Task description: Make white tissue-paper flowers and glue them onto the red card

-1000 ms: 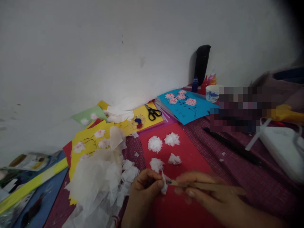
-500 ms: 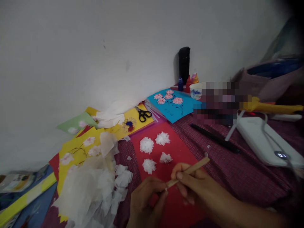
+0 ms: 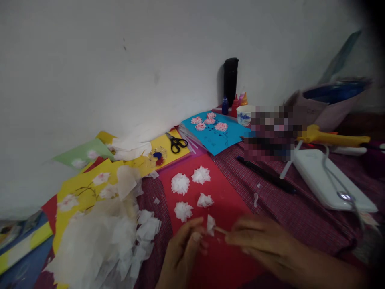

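Red paper (image 3: 222,192) lies on the cloth-covered table with several white tissue flowers (image 3: 180,184) on it. My right hand (image 3: 261,237), blurred by motion, is closed on a thin wooden stick (image 3: 221,230). At the stick's tip is a small white tissue piece (image 3: 211,225), above the red paper. Just left of it is my left hand (image 3: 185,249), its thumb and fingers apart and nothing visible between them. White tissue squares (image 3: 147,228) are piled to the left of my left hand.
Scissors (image 3: 177,143) lie on yellow paper. Behind are a blue sheet (image 3: 231,134) with pink flowers, paint bottles (image 3: 225,106) and a cup (image 3: 244,115). To the right are a black pen (image 3: 266,175), a white power bank (image 3: 331,180) and a yellow glue gun (image 3: 337,137).
My left hand has let go near the stick and opened. A tissue piece now shows at the stick's tip. A small white scrap now lies on the cloth to the right. The view has shifted slightly.
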